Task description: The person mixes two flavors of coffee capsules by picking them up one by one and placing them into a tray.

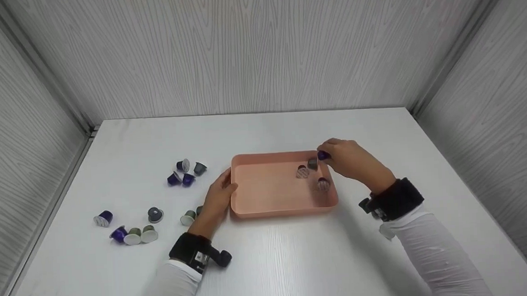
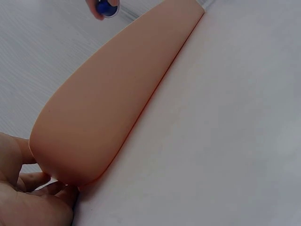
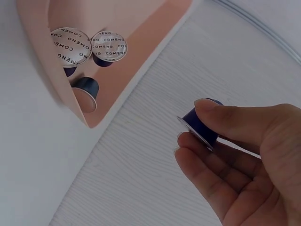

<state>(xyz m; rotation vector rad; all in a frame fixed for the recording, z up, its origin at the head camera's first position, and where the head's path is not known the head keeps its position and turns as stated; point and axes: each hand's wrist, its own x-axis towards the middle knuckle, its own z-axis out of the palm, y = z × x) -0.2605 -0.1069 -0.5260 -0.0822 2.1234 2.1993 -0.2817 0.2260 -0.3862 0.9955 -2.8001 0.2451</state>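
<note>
Pinches blue coffee capsule [image 3: 201, 126] in right hand [image 1: 350, 159]; grips pink tray [image 1: 261, 186] with left hand [image 1: 216, 195], partly hiding greenish capsule [image 1: 198, 210].

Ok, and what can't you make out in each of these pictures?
Head view: part of a dark pod, behind the left grip; print on the leftmost pod, too small to read.
Left wrist view: the inside of the tray, hidden by its wall; most of the right grip, cut off by the top edge.
Right wrist view: part of the larger-looking printed lid, behind the tray's rim.
</note>
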